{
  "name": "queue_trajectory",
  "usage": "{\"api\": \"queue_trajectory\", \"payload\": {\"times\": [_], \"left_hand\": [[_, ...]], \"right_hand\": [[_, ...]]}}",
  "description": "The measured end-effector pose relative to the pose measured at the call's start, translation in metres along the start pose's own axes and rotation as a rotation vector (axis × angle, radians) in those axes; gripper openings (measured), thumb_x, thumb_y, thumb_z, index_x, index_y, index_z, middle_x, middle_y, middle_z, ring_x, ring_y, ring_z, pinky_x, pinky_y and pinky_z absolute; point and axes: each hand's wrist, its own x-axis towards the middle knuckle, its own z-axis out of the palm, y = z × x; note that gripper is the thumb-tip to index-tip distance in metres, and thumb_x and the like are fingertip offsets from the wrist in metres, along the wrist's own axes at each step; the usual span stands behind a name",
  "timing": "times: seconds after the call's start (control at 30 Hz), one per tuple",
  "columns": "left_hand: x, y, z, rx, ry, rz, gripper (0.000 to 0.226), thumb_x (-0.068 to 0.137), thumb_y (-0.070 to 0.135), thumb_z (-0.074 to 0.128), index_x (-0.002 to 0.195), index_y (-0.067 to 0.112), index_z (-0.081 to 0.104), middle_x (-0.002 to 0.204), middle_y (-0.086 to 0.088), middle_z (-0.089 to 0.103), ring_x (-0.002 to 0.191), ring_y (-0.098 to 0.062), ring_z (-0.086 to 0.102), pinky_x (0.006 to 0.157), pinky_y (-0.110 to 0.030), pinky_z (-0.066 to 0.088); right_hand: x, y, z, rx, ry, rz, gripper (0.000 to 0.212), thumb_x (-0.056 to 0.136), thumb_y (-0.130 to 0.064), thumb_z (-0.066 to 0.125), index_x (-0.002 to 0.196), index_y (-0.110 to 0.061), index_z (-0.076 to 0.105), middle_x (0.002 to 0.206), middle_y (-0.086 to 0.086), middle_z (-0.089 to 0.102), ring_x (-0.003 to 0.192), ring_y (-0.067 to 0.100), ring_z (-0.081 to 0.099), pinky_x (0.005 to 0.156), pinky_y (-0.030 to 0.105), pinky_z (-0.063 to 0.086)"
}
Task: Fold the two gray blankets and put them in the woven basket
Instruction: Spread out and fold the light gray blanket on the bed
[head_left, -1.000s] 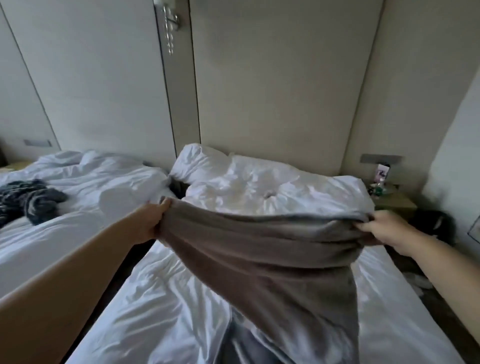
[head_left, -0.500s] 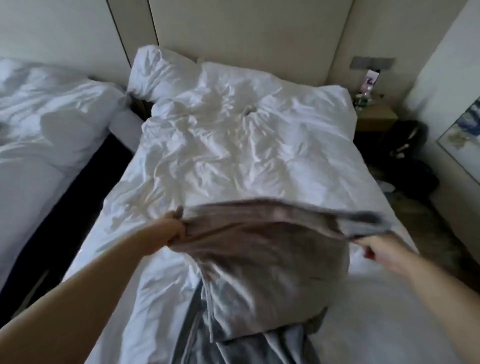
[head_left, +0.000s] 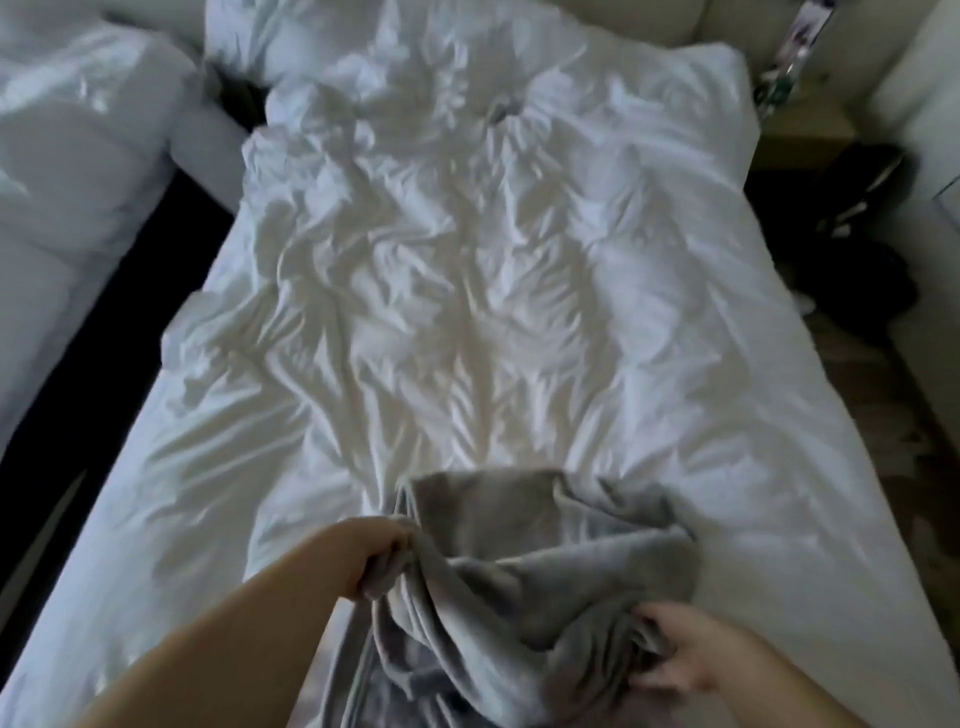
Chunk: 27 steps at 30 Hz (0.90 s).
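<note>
Bed (head_left: 519, 312): fills most of the view, white duvet heavily creased, white pillow (head_left: 291, 36) bunched at the far left corner.
Second bed (head_left: 78, 156): left of it, also white, with a dark gap between the two.
Blanket (head_left: 545, 561): gray, in a loose heap on the bed at the near edge, about mid-width. It is not folded flat. The far part lies on the duvet and the near part is gathered up between the hands. A darker gray fold runs down out of view at the bottom; can't tell if that's the same blanket or another one.
Bag (head_left: 857, 208): dark, on the floor off the bed's right side, blurred.
Nightstand (head_left: 800, 130): by the far right corner of the bed. Small items on top are too blurred to name.
Left hand (head_left: 382, 553): fist clamped on a bunched edge at the heap's left side, cloth sticking out under the fingers.
Right hand (head_left: 675, 660): lower and nearer, at the heap's right side, fingers curled round a fold.
Hands are apart, with the blanket slack between them.
</note>
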Motion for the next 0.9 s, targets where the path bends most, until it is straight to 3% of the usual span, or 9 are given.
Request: {"api": "queue_trajectory", "payload": {"times": [0.1,0.17,0.23,0.3,0.43,0.53,0.7,0.77,0.9], "left_hand": [[-0.096,0.169,0.033,-0.031,0.282,0.692,0.028,0.088,0.019,0.056,0.063,0.008,0.057,0.040,0.000,0.051,0.036,-0.013,0.051,0.041,-0.013,0.039],[-0.174,0.268,0.058,-0.130,0.472,1.320,0.015,0.090,0.016,0.059,0.099,0.005,0.063,0.069,0.000,0.065,0.061,-0.013,0.055,0.053,-0.021,0.048],[-0.229,0.318,0.073,-0.056,0.484,1.651,0.050,0.091,0.024,0.061,0.137,0.011,0.045,0.119,0.000,0.058,0.069,-0.002,0.047,0.060,-0.020,0.047],[-0.238,0.343,0.074,-0.079,0.426,1.589,0.074,0.087,0.038,0.065,0.149,0.024,0.028,0.140,-0.002,0.047,0.077,-0.007,0.051,0.069,-0.028,0.045],[-0.163,0.319,0.050,0.054,0.661,1.389,0.060,0.086,0.032,0.068,0.140,0.021,0.046,0.088,-0.013,0.064,0.064,-0.013,0.064,0.057,-0.022,0.050],[-0.074,0.272,0.013,0.155,0.775,1.140,0.035,0.087,0.024,0.068,0.113,0.003,0.060,0.063,-0.004,0.045,0.052,-0.017,0.052,0.045,-0.018,0.035],[0.075,0.144,-0.041,0.200,0.833,0.653,0.048,0.081,0.023,0.075,0.116,-0.004,0.055,0.097,-0.020,0.063,0.092,-0.036,0.063,0.079,-0.036,0.050],[0.108,0.091,-0.052,0.203,0.898,0.525,0.054,0.077,0.036,0.077,0.109,-0.003,0.058,0.088,-0.016,0.063,0.088,-0.034,0.064,0.076,-0.035,0.051],[0.135,0.044,-0.056,0.276,0.894,0.481,0.053,0.085,0.045,0.065,0.095,-0.007,0.065,0.089,-0.023,0.068,0.086,-0.036,0.065,0.072,-0.035,0.049]], "right_hand": [[-0.024,-0.209,0.050,0.036,0.134,-0.439,0.014,0.096,-0.005,0.048,0.086,-0.007,0.058,0.074,0.005,0.058,0.084,0.018,0.062,0.055,0.026,0.057],[-0.076,-0.350,0.083,0.074,0.176,-1.023,0.014,0.097,-0.018,0.053,0.109,-0.013,0.057,0.087,-0.009,0.051,0.093,-0.004,0.054,0.083,0.022,0.049],[-0.110,-0.433,0.092,0.240,0.051,-1.271,0.027,0.096,-0.035,0.053,0.121,-0.025,0.052,0.110,-0.007,0.055,0.102,0.003,0.055,0.095,0.031,0.047],[-0.113,-0.469,0.090,0.174,0.030,-1.313,0.020,0.094,-0.042,0.053,0.105,-0.026,0.055,0.096,-0.005,0.057,0.086,0.009,0.060,0.076,0.028,0.054],[-0.057,-0.430,0.067,-0.037,0.280,-1.218,0.014,0.094,-0.020,0.051,0.080,-0.023,0.054,0.071,-0.001,0.052,0.056,0.012,0.054,0.052,0.024,0.043],[0.022,-0.353,0.027,-0.306,0.426,-0.903,0.022,0.094,-0.017,0.053,0.072,-0.018,0.052,0.067,0.006,0.050,0.057,0.017,0.049,0.055,0.026,0.037],[0.140,-0.174,-0.014,-0.489,0.401,-0.330,0.023,0.094,-0.030,0.058,0.089,-0.008,0.062,0.078,0.014,0.061,0.070,0.027,0.059,0.065,0.031,0.045],[0.163,-0.106,-0.015,-0.392,0.397,-0.225,0.033,0.092,-0.029,0.061,0.112,-0.002,0.064,0.106,0.017,0.068,0.097,0.032,0.064,0.088,0.039,0.052],[0.169,-0.048,-0.008,-0.351,0.460,-0.186,0.035,0.083,-0.024,0.073,0.109,-0.001,0.065,0.103,0.019,0.069,0.095,0.032,0.065,0.088,0.044,0.054]]}}
